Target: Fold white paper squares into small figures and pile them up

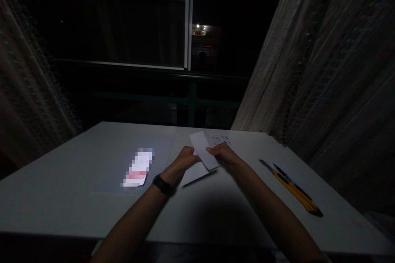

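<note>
Paper (203,150) held between your hands above the table (77,197).
Your left hand (182,162) and right hand (225,155) pinch its edges; phone (138,168) at nine o'clock, cutter (290,187) at three.

From here I see a white paper slip (203,151) held tilted over the pale table (77,201). The left hand (182,163) pinches its left edge and the right hand (226,156) its right. Just beneath the slip lies a second white sheet (195,175). Left of the slip glows a phone (138,168); well to its right lie a yellow cutter (293,192) and a dark pen (291,181).
</note>
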Available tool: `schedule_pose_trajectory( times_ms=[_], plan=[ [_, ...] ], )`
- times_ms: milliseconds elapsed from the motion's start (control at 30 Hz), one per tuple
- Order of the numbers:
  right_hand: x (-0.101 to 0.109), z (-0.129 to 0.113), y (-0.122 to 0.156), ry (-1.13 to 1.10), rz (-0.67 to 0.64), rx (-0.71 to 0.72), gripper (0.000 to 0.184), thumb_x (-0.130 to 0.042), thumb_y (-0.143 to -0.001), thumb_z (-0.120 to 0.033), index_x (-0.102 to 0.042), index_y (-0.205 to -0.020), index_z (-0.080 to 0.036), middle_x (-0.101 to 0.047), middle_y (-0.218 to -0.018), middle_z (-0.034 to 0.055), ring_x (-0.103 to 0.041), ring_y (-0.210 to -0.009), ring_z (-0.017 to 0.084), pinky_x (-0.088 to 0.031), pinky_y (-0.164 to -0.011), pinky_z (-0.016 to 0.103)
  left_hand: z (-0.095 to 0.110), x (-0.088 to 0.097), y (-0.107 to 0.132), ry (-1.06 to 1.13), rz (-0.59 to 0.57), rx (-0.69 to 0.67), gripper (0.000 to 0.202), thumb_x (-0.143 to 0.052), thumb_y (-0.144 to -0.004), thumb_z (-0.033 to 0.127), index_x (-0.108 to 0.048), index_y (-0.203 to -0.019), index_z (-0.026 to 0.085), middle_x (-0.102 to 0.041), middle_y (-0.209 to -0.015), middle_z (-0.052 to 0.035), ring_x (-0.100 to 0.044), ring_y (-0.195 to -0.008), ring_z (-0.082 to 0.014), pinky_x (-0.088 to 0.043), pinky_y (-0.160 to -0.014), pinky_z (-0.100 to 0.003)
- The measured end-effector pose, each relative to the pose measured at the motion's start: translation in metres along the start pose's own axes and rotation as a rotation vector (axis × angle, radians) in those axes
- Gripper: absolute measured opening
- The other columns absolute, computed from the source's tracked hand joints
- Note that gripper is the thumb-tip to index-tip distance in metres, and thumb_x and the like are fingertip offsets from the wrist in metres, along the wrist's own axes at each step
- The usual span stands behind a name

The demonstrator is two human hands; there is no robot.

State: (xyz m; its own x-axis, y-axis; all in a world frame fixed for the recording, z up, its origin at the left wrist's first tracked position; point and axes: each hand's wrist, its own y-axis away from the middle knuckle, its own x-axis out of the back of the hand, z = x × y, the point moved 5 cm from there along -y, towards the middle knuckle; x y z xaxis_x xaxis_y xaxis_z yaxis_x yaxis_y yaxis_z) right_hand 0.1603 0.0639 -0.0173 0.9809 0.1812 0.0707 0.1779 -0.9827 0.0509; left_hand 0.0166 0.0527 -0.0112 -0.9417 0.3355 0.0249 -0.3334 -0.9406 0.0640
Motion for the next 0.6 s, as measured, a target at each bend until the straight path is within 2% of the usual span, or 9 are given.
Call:
schedule_pose_trajectory(
  times_ms=[133,300,500,600],
  plan=[
    [-0.003,0.002,0.002,-0.082,-0.097,-0.068,0.036,-0.072,-0.054,-0.044,-0.061,-0.048,-0.01,-0.052,-0.04,-0.0005,-0.041,-0.039,0.008,-0.027,-0.042,0.023,-0.003,0.002,0.0,0.108,-0.007,0.089,0.024,-0.074,-0.049,0.021,-0.069,-0.069,0.009,-0.064,-0.055,-0.004,-0.056,-0.049,-0.016,-0.041,-0.048,-0.024],
    [-0.005,0.002,0.006,-0.23,-0.169,-0.108,0.035,-0.072,-0.057,-0.041,-0.063,-0.052,-0.008,-0.058,-0.046,0.0027,-0.049,-0.044,0.009,-0.035,-0.046,0.022,-0.006,-0.001,-0.001,0.261,-0.089,0.168,0.024,-0.073,-0.051,0.019,-0.069,-0.072,0.009,-0.065,-0.058,-0.0063,-0.059,-0.054,-0.0176,-0.043,-0.052,-0.026],
    [-0.008,0.012,0.0,-0.319,-0.233,-0.199,0.024,-0.069,-0.065,-0.031,-0.065,-0.063,-0.007,-0.064,-0.057,0.0063,-0.058,-0.052,0.013,-0.044,-0.052,0.023,-0.01,-0.001,-0.005,0.336,-0.119,0.151,0.028,-0.073,-0.052,0.017,-0.068,-0.078,0.008,-0.067,-0.064,-0.0075,-0.06,-0.059,-0.0179,-0.045,-0.058,-0.027],
    [-0.009,0.02,-0.004,-0.314,-0.2,-0.243,0.02,-0.066,-0.068,-0.026,-0.064,-0.069,-0.007,-0.063,-0.056,0.0061,-0.059,-0.055,0.014,-0.047,-0.057,0.025,-0.009,-0.001,-0.004,0.321,-0.112,0.152,0.032,-0.074,-0.05,0.017,-0.067,-0.079,0.006,-0.066,-0.062,-0.0079,-0.06,-0.057,-0.0178,-0.045,-0.057,-0.026]
  ],
)
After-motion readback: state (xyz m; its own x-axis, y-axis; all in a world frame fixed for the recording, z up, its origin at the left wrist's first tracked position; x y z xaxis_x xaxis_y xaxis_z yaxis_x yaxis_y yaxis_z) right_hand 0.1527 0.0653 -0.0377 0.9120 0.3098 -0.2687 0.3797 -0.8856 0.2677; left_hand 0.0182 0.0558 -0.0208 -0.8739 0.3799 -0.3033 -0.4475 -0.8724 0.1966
